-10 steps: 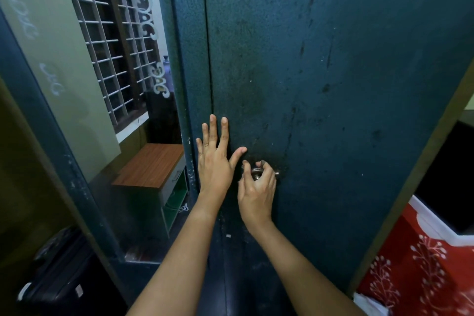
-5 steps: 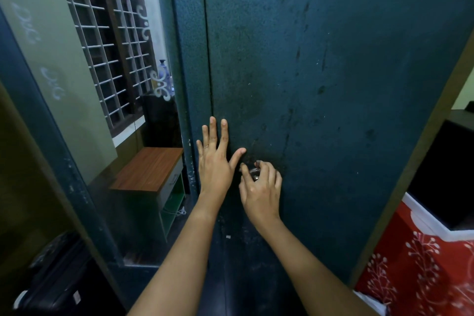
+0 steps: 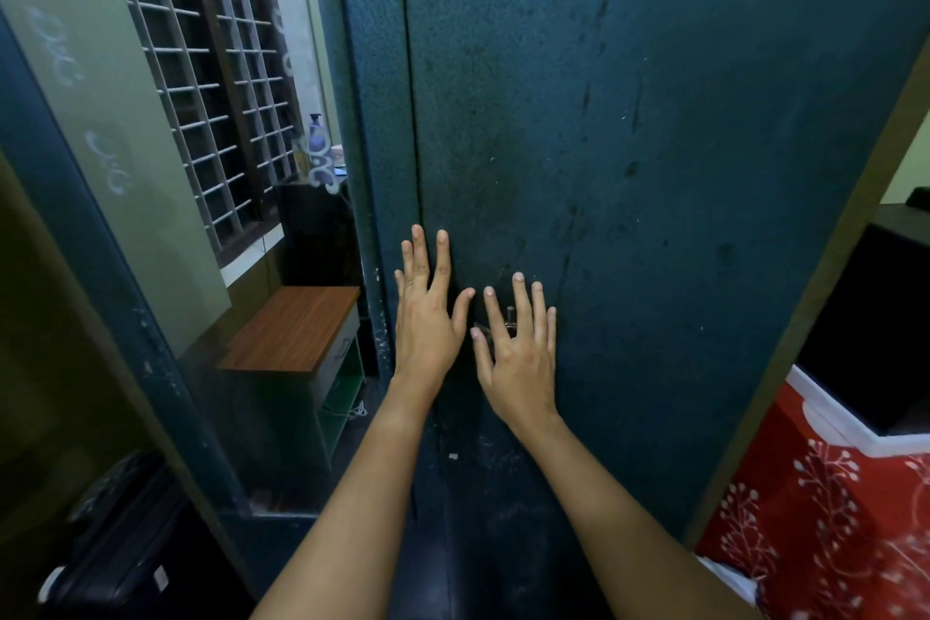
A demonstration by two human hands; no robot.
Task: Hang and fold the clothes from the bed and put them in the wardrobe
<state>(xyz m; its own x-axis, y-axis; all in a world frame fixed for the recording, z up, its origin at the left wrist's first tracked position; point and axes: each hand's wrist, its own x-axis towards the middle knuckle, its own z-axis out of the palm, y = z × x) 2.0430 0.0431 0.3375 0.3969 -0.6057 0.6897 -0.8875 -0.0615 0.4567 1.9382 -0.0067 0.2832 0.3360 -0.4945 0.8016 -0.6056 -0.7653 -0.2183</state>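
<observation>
While both palms lie flat against the wardrobe (image 3: 629,166), the head view shows no garment anywhere, neither hung nor folded, so how much of the job is finished cannot be read off directly. With the doors shut and nothing in either hand, it looks like either the very start or the very end. The flat press on the panels suggests closing rather than opening. What lies inside is hidden.

The left hand (image 3: 428,322) rests across the vertical seam between the panels, fingers straight and a little spread, thumb out to the side. The right hand (image 3: 521,357) lies just beside it on the wide door, fingers also straight and fanned, holding nothing. A small metal handle (image 3: 510,317) peeps out between two of its fingers.

The wardrobe fills the middle of the view, directly before the person. It is dark teal, with a grainy finish marked by scuffs and darker smudges around the handle. To its left a mirror panel (image 3: 126,116) reflects a barred window and a wooden bedside table (image 3: 297,327). A red patterned bedcover (image 3: 805,519) shows at lower right, and a dark suitcase (image 3: 115,549) at lower left.
</observation>
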